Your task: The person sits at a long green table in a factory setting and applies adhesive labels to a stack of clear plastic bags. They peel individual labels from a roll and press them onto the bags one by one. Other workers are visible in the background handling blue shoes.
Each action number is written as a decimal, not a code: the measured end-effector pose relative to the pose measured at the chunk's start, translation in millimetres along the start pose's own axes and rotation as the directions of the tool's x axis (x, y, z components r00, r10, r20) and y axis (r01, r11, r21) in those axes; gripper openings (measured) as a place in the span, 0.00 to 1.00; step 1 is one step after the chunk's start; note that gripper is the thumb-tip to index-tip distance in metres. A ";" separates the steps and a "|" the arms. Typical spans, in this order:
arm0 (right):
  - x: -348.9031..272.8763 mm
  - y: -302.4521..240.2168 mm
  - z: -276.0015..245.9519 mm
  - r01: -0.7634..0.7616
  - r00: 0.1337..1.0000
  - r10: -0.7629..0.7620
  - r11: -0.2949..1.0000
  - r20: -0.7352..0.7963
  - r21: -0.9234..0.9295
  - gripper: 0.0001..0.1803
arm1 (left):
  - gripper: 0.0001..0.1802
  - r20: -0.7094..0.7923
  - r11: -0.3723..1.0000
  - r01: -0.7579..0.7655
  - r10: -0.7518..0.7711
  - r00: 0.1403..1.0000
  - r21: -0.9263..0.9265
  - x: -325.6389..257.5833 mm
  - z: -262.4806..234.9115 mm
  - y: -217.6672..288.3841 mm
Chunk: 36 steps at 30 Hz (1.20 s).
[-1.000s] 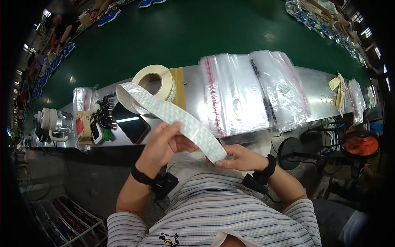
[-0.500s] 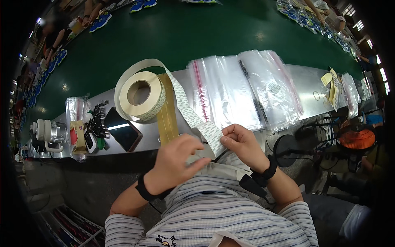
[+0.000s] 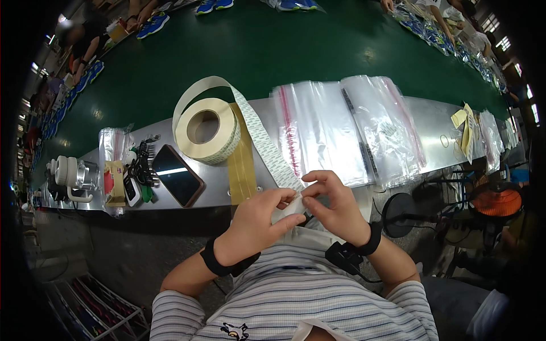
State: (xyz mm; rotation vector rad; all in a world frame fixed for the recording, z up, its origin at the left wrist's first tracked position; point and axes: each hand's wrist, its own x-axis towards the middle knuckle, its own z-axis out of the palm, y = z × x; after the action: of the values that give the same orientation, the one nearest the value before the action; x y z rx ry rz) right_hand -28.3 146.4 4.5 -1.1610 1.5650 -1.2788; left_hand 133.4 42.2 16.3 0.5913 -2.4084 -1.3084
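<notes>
A strip of white backing paper (image 3: 263, 141) with small print runs from a large cream roll of labels (image 3: 196, 150) down to the table's near edge. My left hand (image 3: 256, 220) pinches the strip's bent end between thumb and fingers. Close beside it, my right hand (image 3: 336, 209) grips the same strip with thumb and forefinger near the fold. The part of the strip between my fingers is partly covered by them. Under the roll lies a band of brown tape (image 3: 243, 176). Two stacks of clear plastic bags (image 3: 318, 133) lie just right of the strip.
Left of the roll are a phone (image 3: 177, 176), black cables (image 3: 141, 170) and a clear jar (image 3: 85, 176). Beyond the metal ledge stretches a green conveyor belt (image 3: 273, 51), with blue shoes (image 3: 153, 25) along its far side. An orange fan (image 3: 495, 202) stands at right.
My left hand has moved right and closed on the strip's end, which is now bent up between my hands. My right hand keeps its pinch. The whole view has shifted slightly.
</notes>
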 end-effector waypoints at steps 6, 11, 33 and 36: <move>3.7 -2.7 3.9 0.318 0.943 -0.331 0.856 0.040 -0.407 0.24 | 0.11 0.119 0.956 0.285 -0.276 0.954 -0.072 3.1 -7.3 -6.9; 0.4 0.3 0.9 0.274 0.959 -0.278 0.880 0.047 -0.389 0.24 | 0.08 0.058 0.864 0.318 -0.322 0.945 -0.390 5.8 -7.6 -17.5; 15.7 30.9 -7.1 -0.133 0.991 0.133 0.991 -0.022 0.014 0.15 | 0.08 -0.255 0.976 -0.208 0.184 0.949 -0.071 22.3 -31.4 -7.6; 26.2 25.8 -20.1 0.042 0.980 -0.070 0.988 -0.185 -0.147 0.10 | 0.24 0.173 0.892 -0.410 0.381 0.908 0.189 38.7 -9.1 -7.5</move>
State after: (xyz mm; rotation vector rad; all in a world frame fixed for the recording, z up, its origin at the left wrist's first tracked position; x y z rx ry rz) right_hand -58.8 128.3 -17.9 -1.2080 1.7998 -1.3666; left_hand 106.1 12.5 18.3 0.0498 -2.6203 -0.9378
